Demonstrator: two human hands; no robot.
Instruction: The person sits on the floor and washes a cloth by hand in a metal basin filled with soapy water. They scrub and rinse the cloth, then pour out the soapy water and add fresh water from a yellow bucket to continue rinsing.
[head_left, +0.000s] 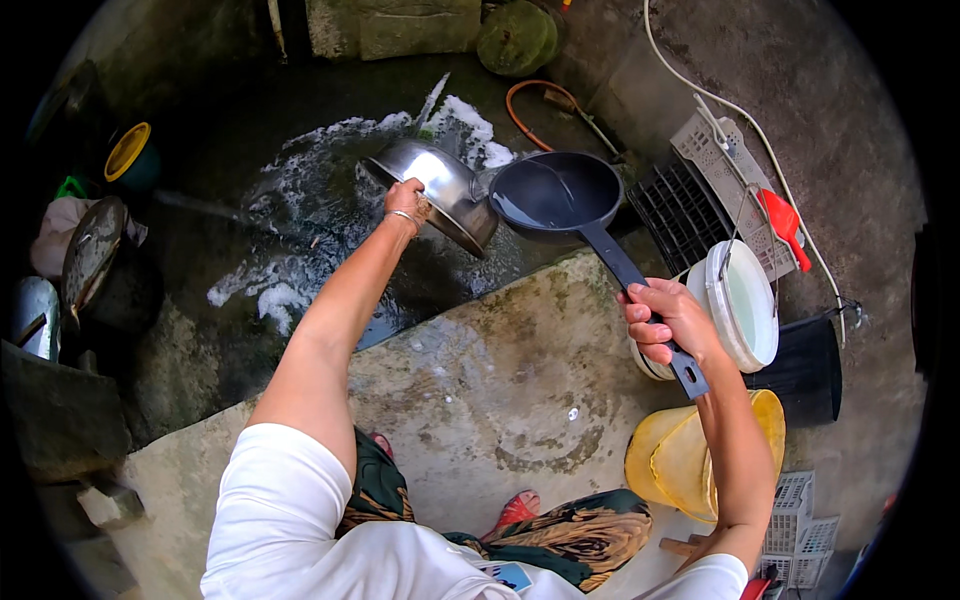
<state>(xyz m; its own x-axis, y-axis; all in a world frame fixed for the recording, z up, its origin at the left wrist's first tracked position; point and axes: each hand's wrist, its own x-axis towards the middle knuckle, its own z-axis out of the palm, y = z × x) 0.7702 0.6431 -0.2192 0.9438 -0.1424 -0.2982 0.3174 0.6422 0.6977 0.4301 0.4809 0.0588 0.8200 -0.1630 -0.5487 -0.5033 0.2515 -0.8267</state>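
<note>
My left hand [405, 203] is closed on the near rim of a shiny metal basin [437, 178], which is tipped on its side over the wet, foamy ground. Something brownish shows by those fingers, too small to make out. Wrapped round the long flat handle of a dark grey water dipper [560, 196], my right hand [670, 318] keeps it raised, with its bowl facing up. A little water glints inside the bowl. Its left edge comes close to the basin's right end; whether they touch I cannot tell.
Soapy water [300, 250] spreads below a concrete ledge [500, 380]. On the right stand a white bucket [745, 310], a yellow bucket [665, 460], a black bucket [805, 370], a crate [680, 215] and a red scoop [782, 225]. Pots [95, 250] sit at left.
</note>
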